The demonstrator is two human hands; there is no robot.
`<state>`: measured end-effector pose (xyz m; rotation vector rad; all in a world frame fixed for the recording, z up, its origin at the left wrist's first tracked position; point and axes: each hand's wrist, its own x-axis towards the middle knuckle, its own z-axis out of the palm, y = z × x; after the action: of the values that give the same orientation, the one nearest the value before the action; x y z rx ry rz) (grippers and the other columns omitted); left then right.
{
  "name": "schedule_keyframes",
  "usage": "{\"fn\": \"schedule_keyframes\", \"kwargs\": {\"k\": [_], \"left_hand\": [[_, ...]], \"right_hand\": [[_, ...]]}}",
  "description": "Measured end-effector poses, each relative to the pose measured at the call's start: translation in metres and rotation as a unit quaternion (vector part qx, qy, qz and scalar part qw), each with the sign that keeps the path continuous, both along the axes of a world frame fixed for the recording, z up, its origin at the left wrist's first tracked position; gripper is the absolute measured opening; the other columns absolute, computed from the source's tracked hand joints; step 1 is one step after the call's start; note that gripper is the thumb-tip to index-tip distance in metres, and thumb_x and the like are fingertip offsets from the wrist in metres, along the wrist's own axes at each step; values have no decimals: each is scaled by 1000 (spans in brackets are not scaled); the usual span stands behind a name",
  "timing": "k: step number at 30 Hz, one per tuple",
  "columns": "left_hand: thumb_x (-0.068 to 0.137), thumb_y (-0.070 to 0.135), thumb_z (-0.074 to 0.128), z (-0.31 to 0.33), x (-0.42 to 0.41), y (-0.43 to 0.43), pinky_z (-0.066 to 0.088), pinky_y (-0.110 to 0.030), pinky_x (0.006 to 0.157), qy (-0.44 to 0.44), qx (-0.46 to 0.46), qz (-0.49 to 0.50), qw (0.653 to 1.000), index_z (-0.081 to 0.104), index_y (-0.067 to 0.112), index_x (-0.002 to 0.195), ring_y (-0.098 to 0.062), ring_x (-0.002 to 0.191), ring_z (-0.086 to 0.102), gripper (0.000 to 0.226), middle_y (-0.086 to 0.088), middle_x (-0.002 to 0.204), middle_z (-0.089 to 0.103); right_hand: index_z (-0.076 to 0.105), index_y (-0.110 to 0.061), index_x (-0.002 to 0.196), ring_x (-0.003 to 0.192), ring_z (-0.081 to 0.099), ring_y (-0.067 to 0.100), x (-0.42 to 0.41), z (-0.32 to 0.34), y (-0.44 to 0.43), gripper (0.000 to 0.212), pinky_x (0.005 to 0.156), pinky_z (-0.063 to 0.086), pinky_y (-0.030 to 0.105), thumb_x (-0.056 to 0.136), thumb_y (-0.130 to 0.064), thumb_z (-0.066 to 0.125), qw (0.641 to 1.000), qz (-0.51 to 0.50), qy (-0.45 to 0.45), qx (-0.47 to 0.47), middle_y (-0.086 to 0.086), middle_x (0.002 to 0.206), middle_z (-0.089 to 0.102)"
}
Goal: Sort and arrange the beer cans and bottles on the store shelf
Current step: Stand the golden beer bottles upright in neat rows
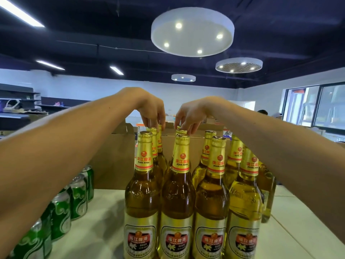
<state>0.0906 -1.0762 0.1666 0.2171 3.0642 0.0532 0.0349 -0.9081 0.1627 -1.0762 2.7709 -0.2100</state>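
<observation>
Glass bottles (pixel 179 193) stand packed; left hand (pixel 153 112) and right hand (pixel 188 116) pinch far caps (pixel 153 129); a tilt could topple neighbours.

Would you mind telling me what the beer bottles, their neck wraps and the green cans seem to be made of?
The beer bottles look like clear glossy glass; liquid shows through. Their neck wraps: probably gold foil, given the metallic sheen. The green cans: likely aluminium, with bare silver rims.

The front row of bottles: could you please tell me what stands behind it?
More bottles, the left hand and right hand pinching rear caps, then a cardboard box. The rear bottles' bases are covered.
</observation>
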Motion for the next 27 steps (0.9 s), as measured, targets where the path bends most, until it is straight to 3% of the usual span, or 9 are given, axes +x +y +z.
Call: {"fn": "schedule_keyframes", "kwargs": {"k": [9,16,19,21,23,27], "left_hand": [[92,4,69,1,0,0,60,-37,90,-16,-15,12,1000,72,23,103,-22,103,70,22,-4,117,72],[94,3,66,-1,0,-2,61,-34,85,-19,17,29,999,72,20,113,-21,101,69,26,-5,119,70],[95,11,67,0,3,0,60,-40,89,-41,36,45,997,68,19,121,-24,101,70,27,-6,117,70],[94,27,69,7,4,2,56,-45,97,-49,31,59,997,63,19,129,-26,109,67,37,-4,119,67],[93,40,67,17,4,7,53,-45,100,4,22,54,998,61,19,133,-25,115,63,46,-2,125,64],[98,38,61,36,5,47,51,-46,103,137,63,14,988,64,15,131,-24,114,64,40,-3,124,66]], "right_hand": [[64,-12,120,83,76,17,2,-2,-1,27,71,60,26,95,-1,62,999,-3,-32,-33,15,116,70],[55,-11,137,88,76,20,2,-7,4,42,74,61,29,97,-2,61,995,-35,-72,-63,15,120,69],[50,-13,141,94,75,20,7,2,14,44,81,61,33,99,-15,62,991,-38,-107,-75,10,117,71],[52,-15,139,99,74,20,9,18,30,43,87,60,35,99,-26,61,991,-33,-75,-101,6,116,72],[55,-16,137,100,73,19,10,36,57,40,88,59,34,100,-30,59,988,-46,-19,-144,3,115,72],[62,-18,129,98,72,17,-2,43,124,32,85,58,32,100,-30,60,983,-111,54,-138,0,107,73]]}}
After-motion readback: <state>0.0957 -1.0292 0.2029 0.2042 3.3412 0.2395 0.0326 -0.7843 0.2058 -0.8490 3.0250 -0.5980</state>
